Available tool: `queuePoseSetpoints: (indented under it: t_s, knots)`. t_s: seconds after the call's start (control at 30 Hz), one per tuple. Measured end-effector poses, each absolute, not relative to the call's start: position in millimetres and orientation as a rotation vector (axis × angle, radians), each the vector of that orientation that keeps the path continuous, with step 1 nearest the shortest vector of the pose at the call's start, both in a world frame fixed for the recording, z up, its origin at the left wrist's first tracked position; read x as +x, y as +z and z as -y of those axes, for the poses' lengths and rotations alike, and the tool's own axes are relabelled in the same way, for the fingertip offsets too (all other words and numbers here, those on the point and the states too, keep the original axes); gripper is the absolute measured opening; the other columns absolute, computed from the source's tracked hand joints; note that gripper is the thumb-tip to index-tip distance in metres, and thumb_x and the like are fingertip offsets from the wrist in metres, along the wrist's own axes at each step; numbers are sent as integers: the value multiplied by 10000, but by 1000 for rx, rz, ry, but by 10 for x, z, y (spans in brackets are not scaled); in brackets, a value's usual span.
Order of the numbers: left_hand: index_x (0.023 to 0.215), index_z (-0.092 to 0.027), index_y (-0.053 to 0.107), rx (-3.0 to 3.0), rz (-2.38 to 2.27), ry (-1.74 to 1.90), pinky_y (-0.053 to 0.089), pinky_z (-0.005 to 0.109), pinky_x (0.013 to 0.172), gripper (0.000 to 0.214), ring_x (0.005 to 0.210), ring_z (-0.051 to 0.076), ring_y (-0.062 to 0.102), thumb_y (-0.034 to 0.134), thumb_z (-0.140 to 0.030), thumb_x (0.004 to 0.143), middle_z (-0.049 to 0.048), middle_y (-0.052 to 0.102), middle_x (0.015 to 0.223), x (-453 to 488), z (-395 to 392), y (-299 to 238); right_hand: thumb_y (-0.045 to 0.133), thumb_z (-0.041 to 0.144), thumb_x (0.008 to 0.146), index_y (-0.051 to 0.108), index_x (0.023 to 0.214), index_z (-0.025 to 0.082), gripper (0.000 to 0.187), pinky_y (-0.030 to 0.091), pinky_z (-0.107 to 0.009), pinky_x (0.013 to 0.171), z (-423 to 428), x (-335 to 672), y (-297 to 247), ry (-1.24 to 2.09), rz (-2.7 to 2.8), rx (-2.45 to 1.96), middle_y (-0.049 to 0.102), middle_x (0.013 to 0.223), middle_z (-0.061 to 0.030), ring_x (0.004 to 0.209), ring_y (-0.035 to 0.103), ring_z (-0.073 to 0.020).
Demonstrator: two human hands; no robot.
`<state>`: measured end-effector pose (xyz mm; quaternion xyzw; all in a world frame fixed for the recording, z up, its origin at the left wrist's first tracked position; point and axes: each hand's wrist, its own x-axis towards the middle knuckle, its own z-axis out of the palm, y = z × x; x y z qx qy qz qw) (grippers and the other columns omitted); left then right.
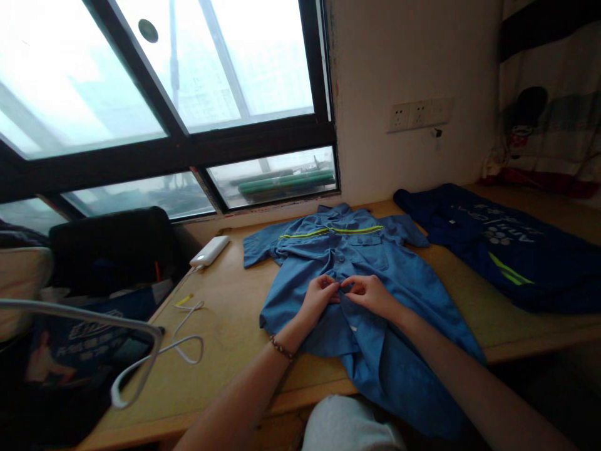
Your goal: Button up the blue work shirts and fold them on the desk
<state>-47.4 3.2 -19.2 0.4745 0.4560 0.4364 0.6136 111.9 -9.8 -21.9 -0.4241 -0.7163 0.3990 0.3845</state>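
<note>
A light blue short-sleeved work shirt (413, 294) with a yellow-green chest stripe lies flat on the wooden table (225, 338), collar toward the window and hem hanging over the near edge. My left hand (320, 294) and my right hand (370, 293) meet at the shirt's front placket near its middle. Both pinch the fabric there, fingers closed, apparently at a button. A beaded bracelet sits on my left wrist.
A dark navy garment (507, 250) with pale print lies at the table's right. A white power bank (210, 250) and its looped white cable (188, 341) rest at the left. A black bag (113, 247) and a white curved tube (94, 326) stand left of the table.
</note>
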Motion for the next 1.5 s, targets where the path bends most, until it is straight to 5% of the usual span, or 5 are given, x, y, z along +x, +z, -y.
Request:
queuePoseSetpoints:
  t_s: [0.3,0.93,1.1,1.23,1.5]
  knots:
    - [786,-156,454,1007,-938,1069,464,175,521,340,492,69,541,706,-266,586,-44,546,539,-478,-33,-240,569,246,690,599,985,145,313,434,-217,553,91,1123,-184,983,1749,-1083,606,602,0,557,560,-118]
    - [801,-179,408,1004,-958,1231,436,175,500,386,461,71,534,705,-234,561,-48,572,559,-445,6,-239,602,298,662,511,1143,87,534,217,-183,393,14,1147,-307,1383,1602,-1079,427,465,77,393,324,-45]
    - [809,-180,438,1336,-1008,1191,378,160,477,294,469,74,513,656,-216,615,-58,546,529,-410,81,-208,564,431,679,564,867,118,365,212,-187,359,-39,1109,-355,1457,1449,-976,364,400,96,345,300,-46]
    - [868,-184,468,1622,-1025,1144,326,153,463,216,494,69,490,587,-212,690,-50,545,563,-388,155,-198,569,502,650,455,658,179,343,234,-193,317,-63,1098,-368,1454,1312,-1012,315,348,117,277,282,-49]
    - [869,-186,497,1851,-1116,1131,352,176,506,167,535,91,511,543,-205,710,-30,577,613,-413,125,-187,544,516,658,429,697,183,354,265,-188,329,-71,1105,-361,1430,1322,-1105,370,383,104,306,370,-67]
